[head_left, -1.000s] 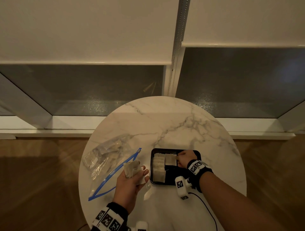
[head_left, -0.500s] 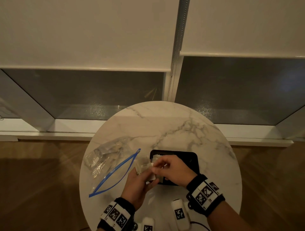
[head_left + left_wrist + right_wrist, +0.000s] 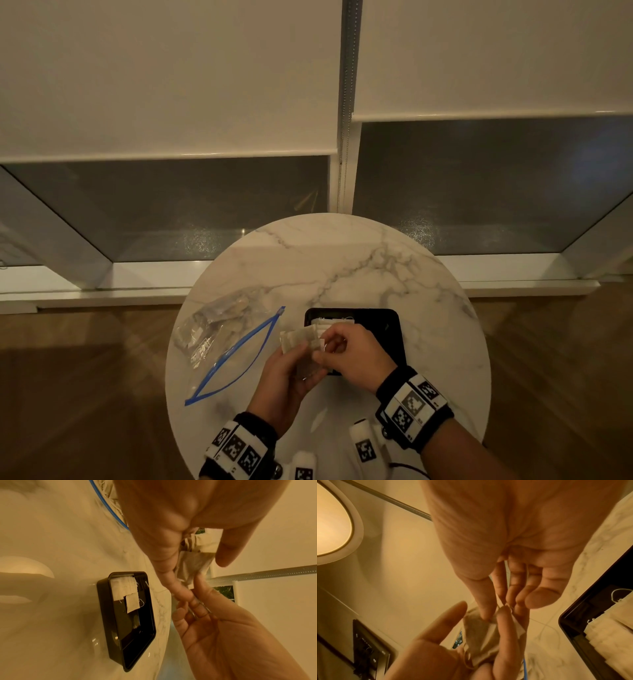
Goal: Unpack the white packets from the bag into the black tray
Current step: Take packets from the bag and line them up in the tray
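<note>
Both hands meet just left of the tray, over the near part of the round marble table. The left hand is palm up, its fingers curled round a small bunch of white packets; in the left wrist view the bunch sits between its thumb and fingers. The right hand comes in from the tray side and pinches the edge of one packet in the bunch between thumb and forefinger, its other fingers bent loosely beside them; the right wrist view shows its fingertips closed on the paper above the left palm. Whether it holds one packet or two stuck together is hard to tell there.

The tray lies flat on the table, with its near left corner hidden behind the hands. More packets lie inside it: a row stacked along its left wall, and one more just right of that row, with thin strings trailing beside it. The rest of the tray floor is bare black.

The bag lies well left of the tray, clear plastic with a blue zip rim gaping open towards the hands and a few packets showing through its far end.

A black band with square markers is strapped round each wrist.
</note>
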`<state>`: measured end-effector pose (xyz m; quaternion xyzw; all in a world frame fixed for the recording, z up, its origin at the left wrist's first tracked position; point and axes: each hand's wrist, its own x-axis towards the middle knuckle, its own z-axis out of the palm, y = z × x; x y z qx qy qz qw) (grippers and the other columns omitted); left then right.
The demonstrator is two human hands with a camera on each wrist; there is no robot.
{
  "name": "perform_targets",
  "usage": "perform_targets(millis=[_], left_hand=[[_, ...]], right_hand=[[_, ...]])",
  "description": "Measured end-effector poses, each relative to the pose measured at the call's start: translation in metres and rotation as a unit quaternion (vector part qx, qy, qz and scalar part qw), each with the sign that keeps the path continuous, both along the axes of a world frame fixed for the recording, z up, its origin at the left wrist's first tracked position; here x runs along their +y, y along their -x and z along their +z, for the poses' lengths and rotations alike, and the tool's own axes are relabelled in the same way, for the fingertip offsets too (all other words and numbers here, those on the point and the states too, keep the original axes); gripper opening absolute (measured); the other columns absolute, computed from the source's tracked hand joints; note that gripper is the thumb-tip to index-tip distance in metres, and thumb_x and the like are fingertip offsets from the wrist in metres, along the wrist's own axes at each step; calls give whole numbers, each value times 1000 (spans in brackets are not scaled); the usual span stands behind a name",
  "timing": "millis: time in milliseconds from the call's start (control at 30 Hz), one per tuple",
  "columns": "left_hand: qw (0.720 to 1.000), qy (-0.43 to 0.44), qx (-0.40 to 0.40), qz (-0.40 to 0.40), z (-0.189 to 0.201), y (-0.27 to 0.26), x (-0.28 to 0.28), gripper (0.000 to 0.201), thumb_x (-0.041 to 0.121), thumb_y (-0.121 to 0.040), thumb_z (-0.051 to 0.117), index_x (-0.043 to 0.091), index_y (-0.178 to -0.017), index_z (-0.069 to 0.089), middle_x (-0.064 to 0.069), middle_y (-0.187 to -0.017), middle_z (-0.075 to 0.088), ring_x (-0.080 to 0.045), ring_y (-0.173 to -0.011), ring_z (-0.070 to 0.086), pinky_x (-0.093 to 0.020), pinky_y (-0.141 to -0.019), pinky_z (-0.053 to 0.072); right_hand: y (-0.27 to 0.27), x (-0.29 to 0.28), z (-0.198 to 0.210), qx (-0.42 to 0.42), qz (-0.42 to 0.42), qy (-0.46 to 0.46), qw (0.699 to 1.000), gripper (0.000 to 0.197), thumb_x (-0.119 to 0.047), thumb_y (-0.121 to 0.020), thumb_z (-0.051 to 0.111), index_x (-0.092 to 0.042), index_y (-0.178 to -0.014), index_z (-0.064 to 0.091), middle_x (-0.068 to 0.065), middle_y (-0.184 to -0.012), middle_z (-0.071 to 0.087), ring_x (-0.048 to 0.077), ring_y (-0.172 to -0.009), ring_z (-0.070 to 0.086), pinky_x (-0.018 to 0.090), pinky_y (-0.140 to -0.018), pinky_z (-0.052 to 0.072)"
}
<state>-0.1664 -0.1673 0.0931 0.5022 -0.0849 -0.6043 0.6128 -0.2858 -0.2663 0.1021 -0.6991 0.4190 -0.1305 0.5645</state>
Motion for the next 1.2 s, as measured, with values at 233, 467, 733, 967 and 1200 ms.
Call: perform_targets(millis=[233,467,733,967,1200], left_hand=[[995,-40,61,73,4,4,3,35,23,-103,49,-3,-122,62,-25,-116,70,-33,-105,71,-51,-97,54],[994,-53,13,95,13,-4,2,31,21,-104,48,4,-126,61,-22,-115,71,-34,-99,71,-53,-82,59],[978,-47,116,168,20,-25,3,35,22,-102,49,-1,-126,61,-20,-106,74,-29,-88,74,-39,-74,62],[985,-49,76,150,20,-30,6,32,18,-101,53,1,-127,62,-21,-117,71,-34,-108,69,-46,-85,59],[983,-81,63,156,-1,-38,11,27,15,-100,56,2,-123,62,-19,-107,75,-30,-93,74,-46,-84,59]], right_hand=[[-5,13,0,-9,-51,5,999,15,-15,-77,78,-26,-77,67,-4,-72,67,4,-63,63,25,-65,58],[-19,17,6,-25,-40,-29,998,17,-17,-74,79,-20,-86,67,-4,-74,62,3,-59,58,26,-57,52],[-29,16,23,-62,-36,-59,996,13,-4,-88,65,-9,-99,67,7,-86,57,16,-62,53,25,-51,50],[-30,11,24,-49,-46,-38,997,14,-14,-96,56,-19,-103,68,-4,-87,57,19,-66,55,27,-45,50],[-22,-8,12,-93,-64,-117,987,13,-7,-91,65,-10,-102,71,6,-85,66,16,-71,63,31,-67,58]])
